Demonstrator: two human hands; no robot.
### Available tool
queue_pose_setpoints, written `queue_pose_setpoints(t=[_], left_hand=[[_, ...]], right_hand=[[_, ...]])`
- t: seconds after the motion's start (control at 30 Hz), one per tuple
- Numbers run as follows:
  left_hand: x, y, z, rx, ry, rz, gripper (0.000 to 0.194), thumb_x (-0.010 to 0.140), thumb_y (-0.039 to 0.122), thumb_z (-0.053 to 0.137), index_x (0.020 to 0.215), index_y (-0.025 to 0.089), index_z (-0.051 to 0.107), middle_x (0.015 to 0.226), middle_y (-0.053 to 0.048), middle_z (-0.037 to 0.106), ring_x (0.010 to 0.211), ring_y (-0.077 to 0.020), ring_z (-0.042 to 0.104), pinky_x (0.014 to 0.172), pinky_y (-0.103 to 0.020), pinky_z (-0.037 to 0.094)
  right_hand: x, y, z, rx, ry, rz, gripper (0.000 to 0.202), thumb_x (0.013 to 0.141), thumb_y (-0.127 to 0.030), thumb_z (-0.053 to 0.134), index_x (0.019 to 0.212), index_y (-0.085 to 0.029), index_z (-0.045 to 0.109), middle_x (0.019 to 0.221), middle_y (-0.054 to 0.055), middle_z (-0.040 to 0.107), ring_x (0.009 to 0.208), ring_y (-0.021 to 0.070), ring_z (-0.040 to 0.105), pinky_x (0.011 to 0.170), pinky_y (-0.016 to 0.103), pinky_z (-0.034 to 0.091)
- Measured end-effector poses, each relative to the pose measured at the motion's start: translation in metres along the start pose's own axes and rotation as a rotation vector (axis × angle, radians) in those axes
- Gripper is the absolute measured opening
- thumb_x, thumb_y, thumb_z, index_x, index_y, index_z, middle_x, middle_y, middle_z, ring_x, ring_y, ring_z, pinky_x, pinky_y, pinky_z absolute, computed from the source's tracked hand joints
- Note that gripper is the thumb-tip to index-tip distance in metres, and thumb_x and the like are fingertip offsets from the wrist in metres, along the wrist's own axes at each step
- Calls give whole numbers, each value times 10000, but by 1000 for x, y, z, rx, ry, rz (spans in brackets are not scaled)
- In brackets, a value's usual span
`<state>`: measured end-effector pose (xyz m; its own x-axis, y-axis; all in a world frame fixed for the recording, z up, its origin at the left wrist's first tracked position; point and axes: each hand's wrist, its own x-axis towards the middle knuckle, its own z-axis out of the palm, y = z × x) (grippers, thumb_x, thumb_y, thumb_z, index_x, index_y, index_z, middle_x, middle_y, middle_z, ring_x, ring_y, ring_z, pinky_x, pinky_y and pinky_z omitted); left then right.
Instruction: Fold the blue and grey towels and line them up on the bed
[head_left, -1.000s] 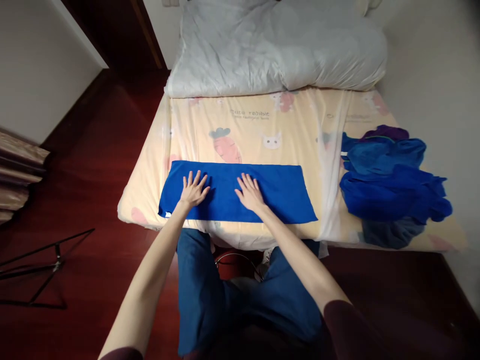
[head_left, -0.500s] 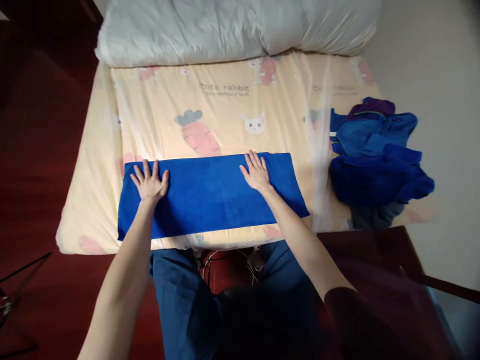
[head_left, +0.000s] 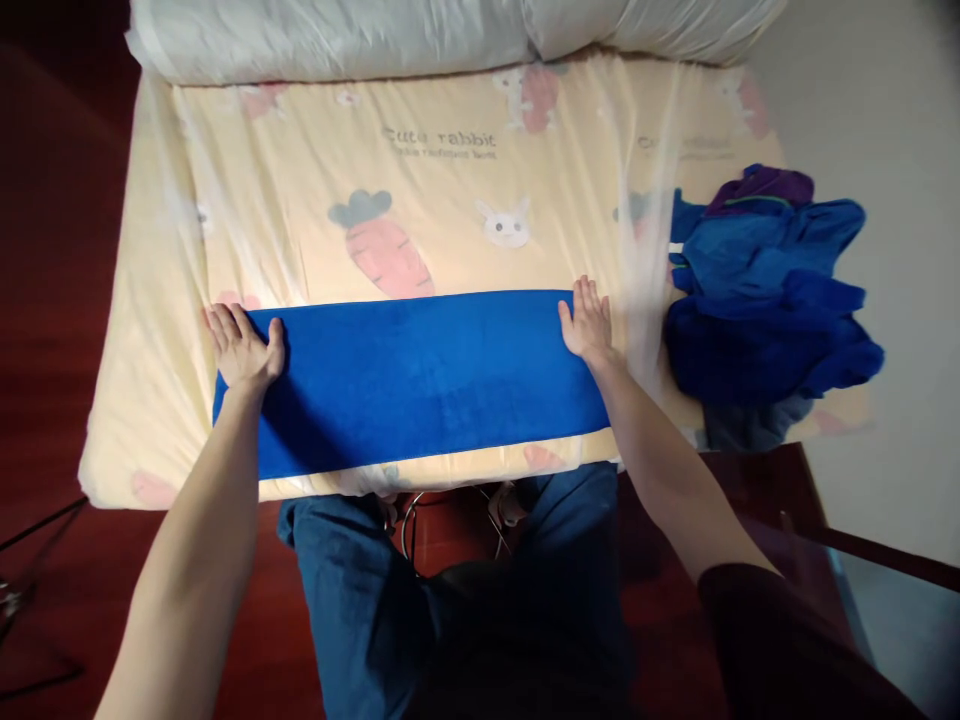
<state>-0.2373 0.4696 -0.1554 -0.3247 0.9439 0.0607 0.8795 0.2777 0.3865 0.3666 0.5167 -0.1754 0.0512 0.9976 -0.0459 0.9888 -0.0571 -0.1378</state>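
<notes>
A blue towel (head_left: 427, 380) lies flat as a long rectangle along the near edge of the bed. At its far left corner rests my left hand (head_left: 244, 348), palm down with the fingers stretched out. My right hand (head_left: 589, 322) lies on the towel's far right corner, also flat, its thumb apart from the fingers. Neither hand grasps the cloth. Both hands cover the corners beneath them, and my right forearm passes close by the near right corner.
A crumpled pile of blue and purple cloths (head_left: 772, 290) sits at the right on the patterned bed sheet (head_left: 450, 240). Along the back lies a rolled white quilt (head_left: 337, 40). A wall (head_left: 885, 230) rises on the right, and dark reddish floor (head_left: 45, 400) shows at the left.
My hands have slid outward over the towel, the left one leftward and the right one rightward, to its far corners. The camera view has shifted slightly.
</notes>
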Motion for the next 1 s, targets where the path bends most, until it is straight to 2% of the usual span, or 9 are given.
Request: queue_pose_setpoints(t=[0.1, 0.2, 0.33, 0.43, 0.5, 0.57, 0.67, 0.77, 1.0], left_hand=[[-3, 8, -5, 13, 16, 12, 1163, 866, 846, 130, 1537, -103, 153, 1658, -204, 64, 1515, -423, -12, 1246, -614, 40], [-12, 37, -14, 21, 47, 147, 1061, 930, 778, 147, 1543, -87, 164, 1675, -164, 57, 1531, -387, -45, 1259, -581, -26], [-40, 106, -13, 14, -28, 363, 765, 1011, 529, 315, 1588, 39, 204, 1695, -118, 74, 1562, -280, -46, 1282, -538, -16], [-75, 152, 7, -7, -110, 467, 686, 1008, 439, 337, 1598, 100, 246, 1691, -100, 125, 1565, -266, -7, 1287, -528, 34], [-101, 166, 24, -6, -169, 512, 642, 1009, 375, 301, 1599, 122, 269, 1683, -84, 165, 1565, -257, 34, 1288, -517, 55], [-124, 167, 36, -5, -201, 503, 616, 1012, 327, 245, 1599, 143, 283, 1671, -72, 216, 1564, -244, 95, 1286, -510, 82], [-144, 151, 41, -9, -167, 441, 608, 1015, 343, 254, 1595, 167, 303, 1666, -69, 232, 1559, -253, 147, 1278, -521, 98], [-147, 130, 31, -11, -130, 377, 607, 1013, 397, 313, 1584, 192, 335, 1671, -66, 220, 1559, -265, 151, 1272, -528, 91], [-153, 63, -2, 23, 0, 130, 637, 1007, 447, 348, 1566, 141, 362, 1670, -119, 225, 1559, -274, 141, 1265, -513, 68]], right_hand=[[-3, -10, -6, -85, 47, 8, 651, 1053, -423, 186, 1609, -85, 174, 1681, 160, 176, 1561, 324, 123, 1231, 650, 97], [-5, -44, -23, -104, 128, -30, 662, 1049, -404, 227, 1608, -58, 145, 1689, 172, 115, 1564, 357, 46, 1203, 708, 32], [-27, -138, -33, 6, 142, -222, 703, 1041, -398, 290, 1615, -46, 89, 1695, 152, 81, 1569, 348, -22, 1218, 677, -49], [-70, -218, -18, 126, 95, -416, 750, 1028, -432, 338, 1629, -122, 14, 1692, 78, 145, 1569, 330, -73, 1231, 656, -91], [-103, -257, -2, 183, 28, -471, 699, 1036, -393, 301, 1633, -167, 17, 1685, 31, 182, 1575, 291, -41, 1256, 614, -56], [-127, -278, 11, 231, -32, -455, 647, 1041, -341, 255, 1635, -175, 58, 1681, 5, 191, 1579, 252, 12, 1278, 550, -16], [-141, -279, 17, 270, -54, -426, 617, 1047, -355, 240, 1626, -158, 162, 1682, 14, 174, 1575, 233, 80, 1284, 505, 11], [-136, -259, 9, 266, -47, -424, 625, 1048, -420, 261, 1602, -132, 256, 1686, 46, 162, 1572, 226, 108, 1285, 478, 22], [-134, -167, -1, 216, 5, -256, 643, 1047, -450, 252, 1601, -124, 252, 1687, 78, 175, 1572, 219, 105, 1282, 477, 32]])
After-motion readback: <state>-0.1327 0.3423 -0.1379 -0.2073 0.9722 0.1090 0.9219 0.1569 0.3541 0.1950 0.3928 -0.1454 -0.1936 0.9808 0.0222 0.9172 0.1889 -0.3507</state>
